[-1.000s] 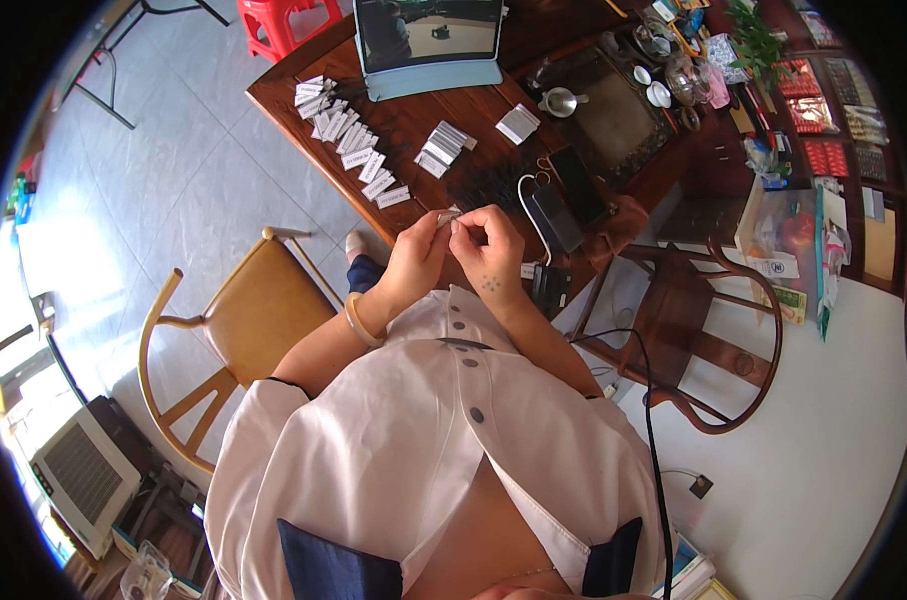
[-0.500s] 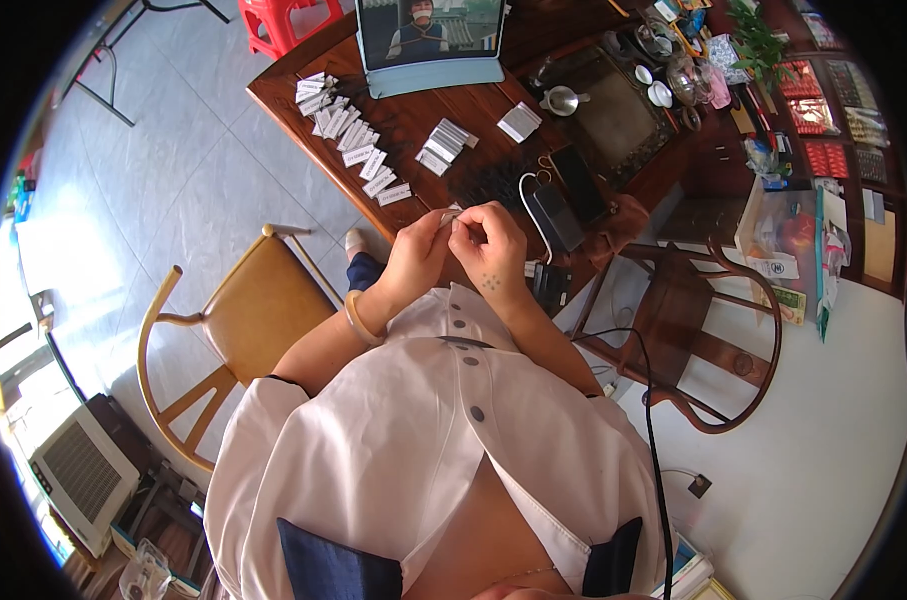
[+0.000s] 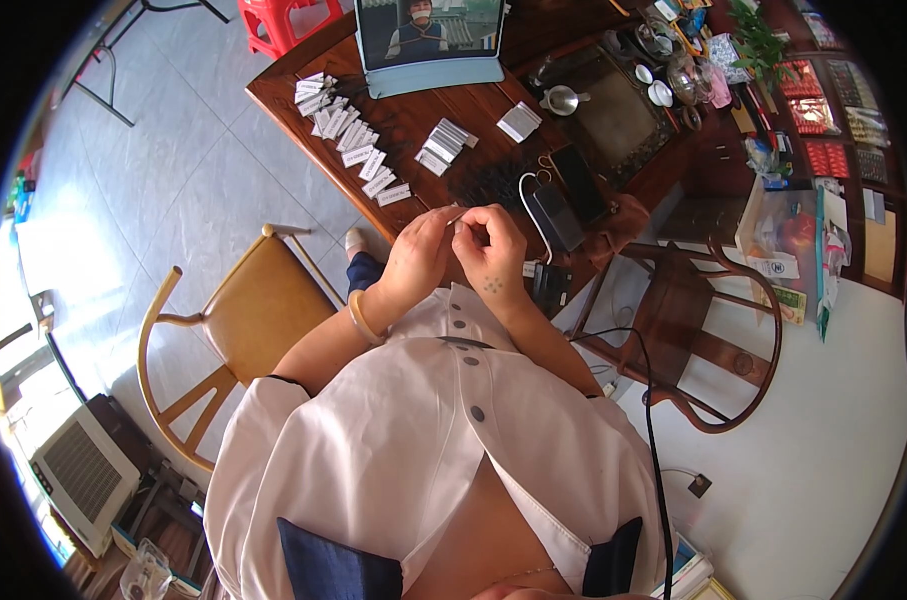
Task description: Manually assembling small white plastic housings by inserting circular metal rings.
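Observation:
In front of my waist, by the near edge of the dark wooden table [image 3: 408, 213], both hands meet fingertip to fingertip. My left hand [image 3: 418, 258], with a pale bangle [image 3: 357, 316] on its wrist, is closed in a pinch. My right hand [image 3: 493, 252] pinches close beside it, thumb against forefinger. A tiny thin sliver shows between the fingertips, too small to name. Beyond them lie small white printed tags: a long overlapping row [image 3: 351, 138] at the left, a stack [image 3: 446, 146] in the middle and another stack [image 3: 519, 122] farther right. Fine black strands [image 3: 485, 184] lie beside the tags.
A tablet in a light blue case [image 3: 433, 82] stands at the back. To the right are a dark device [image 3: 555, 216] with a white cable, a black phone [image 3: 579, 182] and a tea tray [image 3: 613, 120]. Chairs stand left [image 3: 263, 310] and right [image 3: 663, 320].
My left hand has turned slightly and its fingers have shifted at the pinch. The right hand has stayed nearly in place. The tags on the table have not moved.

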Tool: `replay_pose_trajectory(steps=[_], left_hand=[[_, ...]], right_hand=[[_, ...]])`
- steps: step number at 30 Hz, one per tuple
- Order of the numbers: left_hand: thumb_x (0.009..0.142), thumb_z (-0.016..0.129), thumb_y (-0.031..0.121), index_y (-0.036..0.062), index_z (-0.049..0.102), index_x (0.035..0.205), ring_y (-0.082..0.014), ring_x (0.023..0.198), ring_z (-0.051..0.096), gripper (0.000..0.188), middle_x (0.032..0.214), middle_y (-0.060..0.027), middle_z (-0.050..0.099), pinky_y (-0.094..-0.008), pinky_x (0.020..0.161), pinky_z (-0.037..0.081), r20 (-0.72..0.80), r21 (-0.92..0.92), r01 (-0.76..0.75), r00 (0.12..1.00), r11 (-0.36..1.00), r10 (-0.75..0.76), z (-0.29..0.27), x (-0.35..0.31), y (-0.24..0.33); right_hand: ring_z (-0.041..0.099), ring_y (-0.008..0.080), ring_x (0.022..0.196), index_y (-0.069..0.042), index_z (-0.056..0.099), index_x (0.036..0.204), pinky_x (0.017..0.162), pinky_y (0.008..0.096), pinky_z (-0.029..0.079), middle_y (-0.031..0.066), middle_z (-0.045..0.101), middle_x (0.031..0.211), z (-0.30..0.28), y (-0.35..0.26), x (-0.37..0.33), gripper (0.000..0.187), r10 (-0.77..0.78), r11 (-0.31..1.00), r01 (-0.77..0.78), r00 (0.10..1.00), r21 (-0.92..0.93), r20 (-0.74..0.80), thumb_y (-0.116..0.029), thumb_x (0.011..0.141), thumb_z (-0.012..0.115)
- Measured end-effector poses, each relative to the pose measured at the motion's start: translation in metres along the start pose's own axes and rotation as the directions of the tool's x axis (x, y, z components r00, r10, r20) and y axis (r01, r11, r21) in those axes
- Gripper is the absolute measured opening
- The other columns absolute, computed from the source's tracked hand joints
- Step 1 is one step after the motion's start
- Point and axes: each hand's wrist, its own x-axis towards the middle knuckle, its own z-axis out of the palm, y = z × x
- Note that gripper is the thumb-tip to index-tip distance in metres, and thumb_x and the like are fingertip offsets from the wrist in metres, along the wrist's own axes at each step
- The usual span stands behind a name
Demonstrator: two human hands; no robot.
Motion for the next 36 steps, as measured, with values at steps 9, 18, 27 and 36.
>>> replay_pose_trajectory(steps=[9,18,27,36], left_hand=[[0.073,0.054,-0.01,-0.0017,0.057,0.11,-0.0358,0.094,0.061,0.038,0.103,-0.0178,0.063,-0.0408,0.083,0.05,-0.07,0.119,-0.079,0.994,0.99,0.088,-0.009,0.011,0.004],[0.073,0.054,-0.01,-0.0021,0.057,0.109,-0.0356,0.092,0.062,0.037,0.101,-0.0173,0.063,-0.0396,0.08,0.051,-0.051,0.143,-0.051,0.997,0.988,0.059,-0.01,0.011,-0.002],[0.089,0.052,-0.002,-0.0027,0.057,0.111,-0.0203,0.084,0.062,0.022,0.095,-0.0108,0.064,-0.0317,0.074,0.051,0.163,-0.277,0.326,0.943,0.904,-0.29,-0.013,0.008,-0.005],[0.099,0.043,0.012,0.001,0.06,0.111,-0.0076,0.066,0.049,0.024,0.083,-0.001,0.06,-0.024,0.06,0.045,0.594,-0.355,0.548,0.758,0.757,-0.27,-0.026,0.006,-0.007]], right_hand=[[0.056,0.0103,0.063,0.0,0.06,0.089,0.057,0.0252,0.046,0.0066,0.062,0.078,-0.006,-0.005,0.001,0.009,0.209,0.972,-0.218,0.973,0.087,0.097,-0.005,0.085,0.067],[0.061,0.0147,0.066,0.001,0.058,0.091,0.056,0.0278,0.047,0.0092,0.064,0.075,-0.006,-0.001,0.0,0.012,0.181,0.981,-0.188,0.976,0.043,0.124,-0.008,0.087,0.065],[0.062,0.0142,0.072,0.0,0.059,0.094,0.064,0.027,0.049,0.0083,0.063,0.082,-0.019,0.002,0.009,0.014,0.135,0.988,-0.114,0.963,-0.103,0.233,-0.014,0.091,0.063],[0.057,0.0087,0.078,-0.001,0.063,0.099,0.07,0.0221,0.047,0.0016,0.063,0.089,-0.041,0.013,0.029,0.013,0.473,0.578,-0.742,0.644,0.34,0.601,-0.012,0.092,0.061]])
